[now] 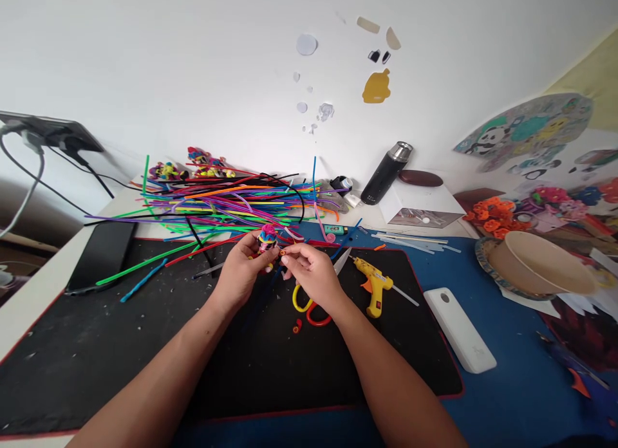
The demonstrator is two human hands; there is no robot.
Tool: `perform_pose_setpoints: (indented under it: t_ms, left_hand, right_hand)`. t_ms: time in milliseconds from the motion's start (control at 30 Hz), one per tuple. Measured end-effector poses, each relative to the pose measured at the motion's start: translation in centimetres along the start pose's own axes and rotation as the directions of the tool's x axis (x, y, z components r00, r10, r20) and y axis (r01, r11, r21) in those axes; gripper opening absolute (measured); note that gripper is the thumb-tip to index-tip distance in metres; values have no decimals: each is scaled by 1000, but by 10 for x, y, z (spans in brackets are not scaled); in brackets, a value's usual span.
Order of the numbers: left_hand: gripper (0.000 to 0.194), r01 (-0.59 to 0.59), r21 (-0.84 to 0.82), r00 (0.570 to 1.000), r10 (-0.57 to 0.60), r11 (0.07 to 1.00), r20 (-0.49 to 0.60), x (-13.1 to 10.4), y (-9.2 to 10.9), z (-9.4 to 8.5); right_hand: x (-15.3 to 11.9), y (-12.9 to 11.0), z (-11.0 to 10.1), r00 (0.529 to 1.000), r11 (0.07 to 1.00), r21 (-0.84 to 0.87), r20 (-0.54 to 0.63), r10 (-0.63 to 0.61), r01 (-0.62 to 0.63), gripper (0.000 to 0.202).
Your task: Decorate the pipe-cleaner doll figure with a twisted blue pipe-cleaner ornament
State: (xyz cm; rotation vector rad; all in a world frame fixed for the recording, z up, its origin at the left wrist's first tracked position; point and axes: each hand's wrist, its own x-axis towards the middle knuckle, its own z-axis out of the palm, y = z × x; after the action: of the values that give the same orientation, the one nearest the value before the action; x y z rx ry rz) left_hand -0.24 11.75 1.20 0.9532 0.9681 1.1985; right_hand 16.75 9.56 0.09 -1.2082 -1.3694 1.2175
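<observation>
My left hand [240,269] is closed around a small colourful pipe-cleaner figure [267,239] with a pink, blue and yellow top. Close beside it, my right hand [311,268] pinches a small red and orange curled piece [283,253] between thumb and forefinger, near the figure's side. Another red and orange curl [297,326] lies on the black mat below the hands. Scissors with yellow and red handles [318,315] lie partly under my right hand. To their right rests a yellow glue gun [373,286] with a clear stick in its back.
A pile of coloured pipe cleaners [232,200] spreads along the back. Behind stand a black flask [386,174] and a white box [420,205]. A white power bank [459,330] and a bowl [550,261] are on the right, a dark phone [102,255] on the left.
</observation>
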Motion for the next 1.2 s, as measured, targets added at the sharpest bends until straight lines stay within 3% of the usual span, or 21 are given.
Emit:
perform_pose_setpoints:
  t_ms: [300,733,1200]
  left_hand:
    - [38,34,13,996,-35,999,83,0,-4,-5]
    - [40,1,80,999,-5,997,53,0,-1,-4]
    - [41,-35,147,997,25,988,69,0,-3,-8]
  right_hand:
    - [0,1,0,999,999,7,-37,33,-33,21]
    - [-1,-3,0,998,999,6,-51,42,-42,21]
    - [-2,-4,-2,999,995,-89,-14,-43,42,14]
